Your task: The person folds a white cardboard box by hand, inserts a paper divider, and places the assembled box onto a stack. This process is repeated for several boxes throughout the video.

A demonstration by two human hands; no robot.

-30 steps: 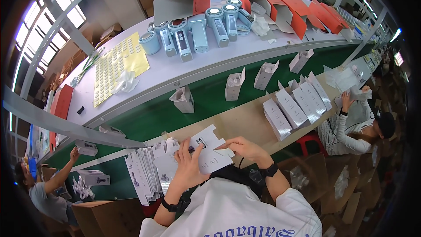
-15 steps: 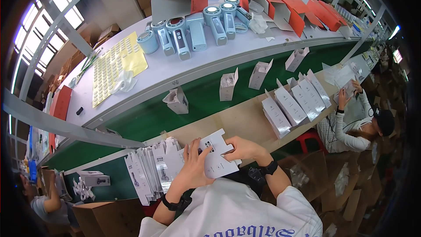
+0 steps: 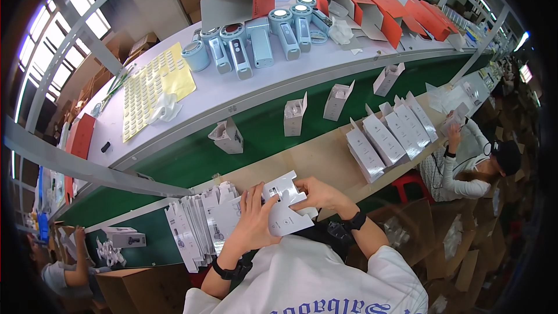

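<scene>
A white folding carton (image 3: 292, 218) with cut-out flaps lies across my hands, close in front of my shirt. My left hand (image 3: 253, 224) grips its left side, thumb spread over the printed face. At the upper right edge, my right hand (image 3: 318, 193) has its fingers curled on the flaps; its fingertips are partly hidden behind the card. Just left of my left hand leans a row of flattened white cartons (image 3: 192, 234) with a printed picture on them.
Open white boxes, one a small box (image 3: 227, 137), stand on the green belt (image 3: 261, 122). Filled white cartons (image 3: 381, 142) line the wooden ledge (image 3: 308, 160) at right. Light-blue handheld devices (image 3: 238, 52) and orange boxes (image 3: 372, 9) cover the upper shelf. A co-worker (image 3: 474, 163) sits at right.
The open boxes on the belt have shifted left. My right hand has moved slightly left and up along the carton's edge. The co-worker at right has raised a pale item.
</scene>
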